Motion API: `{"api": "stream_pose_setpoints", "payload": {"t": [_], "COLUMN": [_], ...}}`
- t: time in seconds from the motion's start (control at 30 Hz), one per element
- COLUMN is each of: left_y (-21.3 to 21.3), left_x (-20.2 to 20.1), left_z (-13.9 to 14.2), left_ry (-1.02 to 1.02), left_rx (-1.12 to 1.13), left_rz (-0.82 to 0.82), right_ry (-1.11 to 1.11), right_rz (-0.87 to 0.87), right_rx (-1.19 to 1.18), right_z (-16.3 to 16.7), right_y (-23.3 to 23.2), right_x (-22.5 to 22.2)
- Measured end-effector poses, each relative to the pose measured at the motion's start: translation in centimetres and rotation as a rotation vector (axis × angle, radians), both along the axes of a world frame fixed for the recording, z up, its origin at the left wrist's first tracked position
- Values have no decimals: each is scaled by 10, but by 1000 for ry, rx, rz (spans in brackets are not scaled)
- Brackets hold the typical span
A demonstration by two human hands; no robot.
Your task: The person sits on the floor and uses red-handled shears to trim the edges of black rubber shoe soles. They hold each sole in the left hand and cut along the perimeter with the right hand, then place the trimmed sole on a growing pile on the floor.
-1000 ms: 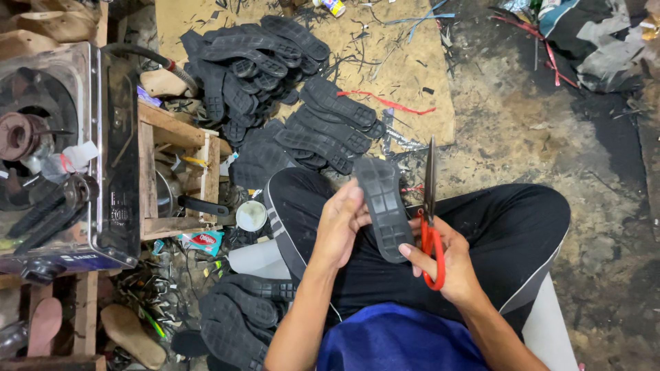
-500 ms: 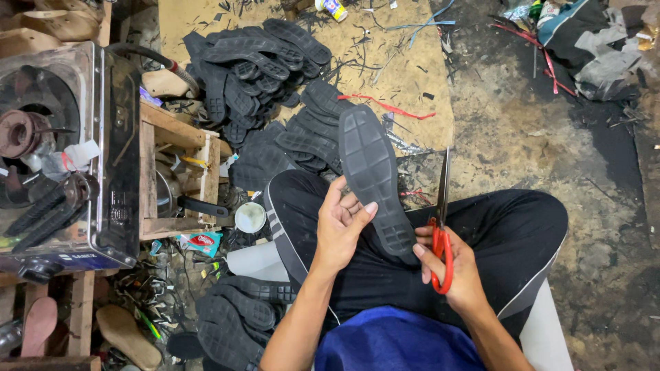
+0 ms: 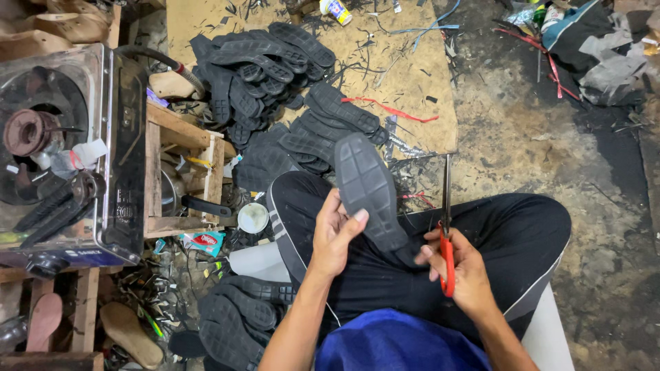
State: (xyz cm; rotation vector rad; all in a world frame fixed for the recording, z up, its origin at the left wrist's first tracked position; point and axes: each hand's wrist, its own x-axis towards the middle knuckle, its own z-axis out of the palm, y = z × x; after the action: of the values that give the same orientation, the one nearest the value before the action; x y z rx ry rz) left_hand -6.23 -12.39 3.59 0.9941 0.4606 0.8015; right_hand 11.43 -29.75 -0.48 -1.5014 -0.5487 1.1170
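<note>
Black rubber shoe sole (image 3: 368, 192), tread side up, sits over the person's lap, its toe end pointing away from the body toward the floor. Left hand (image 3: 337, 237) has its grip closed on the sole's left edge, thumb lying on the tread and fingers curled beneath. Right hand (image 3: 460, 271) grasps red-handled scissors (image 3: 447, 227), fingers through the loops, blades together and pointing straight away; its fingertips touch the sole's heel end. Beyond the knees, a heap of matching black soles (image 3: 275, 75) lies on a plywood sheet (image 3: 405, 69) strewn with rubber trimmings. More soles (image 3: 237, 323) are piled by the left thigh. A metal machine (image 3: 69, 151) stands at far left beside a wooden crate (image 3: 182, 178).
</note>
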Motion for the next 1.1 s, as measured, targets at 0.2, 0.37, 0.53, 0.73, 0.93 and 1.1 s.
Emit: {"api": "stream_pose_setpoints", "payload": {"t": [0.2, 0.37, 0.53, 0.73, 0.93, 1.1], "left_y": [12, 5, -4, -5, 3, 13], "left_x": [-3, -9, -11, -18, -27, -34], "left_z": [18, 46, 68, 74, 66, 57], "left_ry": [206, 227, 285, 283, 256, 257], "left_rx": [18, 121, 193, 219, 144, 109], "left_rz": [27, -59, -109, -159, -211, -258], "right_ry": [-764, -1165, -1528, -1652, -1659, -1647], "right_rz": [278, 262, 180, 230, 273, 331], "right_rx": [-476, -359, -109, -141, -84, -73], "right_z": [37, 93, 129, 142, 141, 143], "right_y": [0, 5, 16, 22, 21, 19], "right_x": [20, 32, 33, 35, 40, 44]}}
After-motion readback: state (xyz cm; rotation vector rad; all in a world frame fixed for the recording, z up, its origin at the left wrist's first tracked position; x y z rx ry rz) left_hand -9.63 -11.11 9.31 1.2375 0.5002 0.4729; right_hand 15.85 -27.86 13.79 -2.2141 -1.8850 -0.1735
